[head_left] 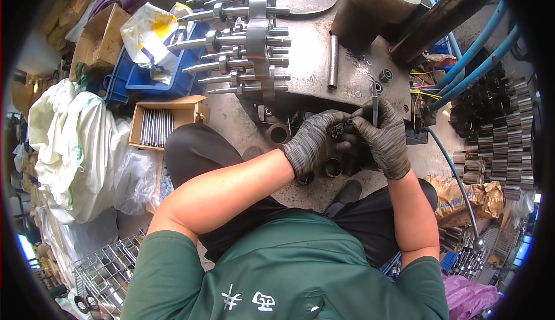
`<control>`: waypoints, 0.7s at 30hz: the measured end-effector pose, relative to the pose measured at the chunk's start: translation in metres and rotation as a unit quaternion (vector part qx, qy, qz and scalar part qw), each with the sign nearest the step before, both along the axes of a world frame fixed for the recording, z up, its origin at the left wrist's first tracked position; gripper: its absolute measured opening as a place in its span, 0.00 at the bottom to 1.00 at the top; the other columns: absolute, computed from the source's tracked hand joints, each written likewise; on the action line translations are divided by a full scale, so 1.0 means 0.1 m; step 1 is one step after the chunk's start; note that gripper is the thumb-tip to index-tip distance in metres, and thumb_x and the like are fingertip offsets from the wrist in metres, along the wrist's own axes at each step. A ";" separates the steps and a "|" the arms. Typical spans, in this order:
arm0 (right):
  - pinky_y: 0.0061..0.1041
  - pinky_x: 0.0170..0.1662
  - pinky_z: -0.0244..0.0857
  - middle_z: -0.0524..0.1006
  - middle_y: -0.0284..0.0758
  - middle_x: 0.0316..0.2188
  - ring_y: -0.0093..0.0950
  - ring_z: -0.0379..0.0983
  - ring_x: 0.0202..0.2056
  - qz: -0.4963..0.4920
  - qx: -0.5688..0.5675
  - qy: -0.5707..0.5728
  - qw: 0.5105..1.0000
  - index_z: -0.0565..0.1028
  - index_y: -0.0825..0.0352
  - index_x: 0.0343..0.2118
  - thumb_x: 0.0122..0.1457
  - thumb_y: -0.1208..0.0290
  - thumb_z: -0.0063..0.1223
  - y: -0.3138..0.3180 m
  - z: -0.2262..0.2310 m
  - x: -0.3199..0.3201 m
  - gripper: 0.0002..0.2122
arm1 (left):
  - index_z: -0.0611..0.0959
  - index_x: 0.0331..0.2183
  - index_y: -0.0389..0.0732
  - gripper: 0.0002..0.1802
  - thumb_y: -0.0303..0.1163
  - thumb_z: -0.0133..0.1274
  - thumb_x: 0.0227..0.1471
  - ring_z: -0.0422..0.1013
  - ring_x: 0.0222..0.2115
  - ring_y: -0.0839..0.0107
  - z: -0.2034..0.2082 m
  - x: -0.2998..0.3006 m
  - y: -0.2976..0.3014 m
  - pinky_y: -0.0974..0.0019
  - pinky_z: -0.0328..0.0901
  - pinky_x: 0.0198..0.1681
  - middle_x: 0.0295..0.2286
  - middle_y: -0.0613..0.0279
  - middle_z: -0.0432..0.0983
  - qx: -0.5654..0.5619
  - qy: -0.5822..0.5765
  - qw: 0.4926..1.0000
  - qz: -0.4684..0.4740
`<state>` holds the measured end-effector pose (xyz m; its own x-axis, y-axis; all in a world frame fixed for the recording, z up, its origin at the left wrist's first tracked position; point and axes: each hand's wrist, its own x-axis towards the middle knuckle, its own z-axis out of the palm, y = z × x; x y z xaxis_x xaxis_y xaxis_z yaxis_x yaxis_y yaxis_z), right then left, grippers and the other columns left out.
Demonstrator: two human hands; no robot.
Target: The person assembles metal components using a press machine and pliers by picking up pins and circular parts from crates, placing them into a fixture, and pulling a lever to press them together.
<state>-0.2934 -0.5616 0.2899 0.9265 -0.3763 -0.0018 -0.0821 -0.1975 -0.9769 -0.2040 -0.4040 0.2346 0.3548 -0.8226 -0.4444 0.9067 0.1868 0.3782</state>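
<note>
Both hands wear dirty grey gloves and meet in front of the metal bench's near edge. My left hand (312,142) has its fingers closed around a small dark part (336,129), too hidden to name. My right hand (386,139) is closed beside it, its thumb and fingertips close to the same part. From the right hand's grip a slim metal tool (375,109) points up toward the bench; its kind is unclear. Beyond the hands, small bearings (385,75) and little rings lie on the metal bench (315,63), with a metal tube (333,61) farther back.
Several rotor shafts (257,42) stand in a row along the bench's left side. A heavy press column (370,13) rises at the back. Blue hoses (480,39) run at right, near stacked metal cores (503,129). At left are a blue crate (139,83) and a cardboard box (136,124) of rods.
</note>
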 end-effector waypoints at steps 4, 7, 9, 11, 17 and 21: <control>0.20 0.39 0.72 0.80 0.32 0.34 0.20 0.76 0.34 -0.029 0.135 0.019 0.990 0.73 0.68 0.42 0.59 0.78 0.61 -0.01 -0.01 0.00 0.10 | 0.80 0.45 0.42 0.11 0.35 0.55 0.63 0.78 0.36 0.68 -0.02 0.01 0.00 0.66 0.74 0.38 0.37 0.61 0.80 -0.011 -0.043 0.999 -0.004; 0.19 0.37 0.71 0.80 0.33 0.34 0.20 0.76 0.34 -0.047 0.190 0.018 0.980 0.73 0.67 0.42 0.60 0.78 0.61 0.00 -0.04 -0.01 0.10 | 0.80 0.45 0.41 0.10 0.33 0.54 0.64 0.77 0.33 0.70 -0.05 0.01 -0.03 0.67 0.74 0.36 0.36 0.61 0.80 -0.020 -0.031 0.999 0.002; 0.19 0.37 0.71 0.80 0.33 0.34 0.20 0.76 0.34 -0.055 0.201 0.018 0.978 0.73 0.67 0.41 0.60 0.79 0.60 0.02 -0.06 -0.01 0.09 | 0.80 0.45 0.41 0.09 0.33 0.54 0.65 0.77 0.32 0.71 -0.06 0.00 -0.04 0.69 0.73 0.35 0.35 0.62 0.80 -0.008 -0.047 0.999 0.006; 0.20 0.38 0.72 0.80 0.33 0.34 0.21 0.77 0.34 -0.060 0.197 0.025 0.978 0.72 0.67 0.41 0.60 0.79 0.60 0.04 -0.05 0.00 0.09 | 0.80 0.45 0.41 0.09 0.32 0.54 0.65 0.76 0.31 0.73 -0.04 -0.02 -0.04 0.70 0.72 0.34 0.34 0.63 0.80 0.024 -0.095 0.995 0.011; 0.23 0.39 0.73 0.80 0.33 0.35 0.21 0.76 0.34 -0.036 0.120 -0.023 0.992 0.73 0.68 0.39 0.60 0.80 0.59 0.08 -0.14 -0.02 0.07 | 0.80 0.46 0.41 0.10 0.32 0.54 0.65 0.74 0.28 0.76 -0.06 0.02 -0.06 0.73 0.69 0.31 0.31 0.66 0.79 0.047 -0.116 0.991 0.040; 0.23 0.36 0.71 0.80 0.34 0.29 0.20 0.75 0.29 -0.044 -0.091 -0.047 0.994 0.74 0.69 0.37 0.58 0.78 0.61 0.12 -0.20 -0.02 0.07 | 0.81 0.45 0.41 0.10 0.34 0.54 0.65 0.73 0.28 0.76 -0.04 0.01 -0.07 0.73 0.69 0.31 0.32 0.67 0.79 0.094 -0.168 0.981 0.027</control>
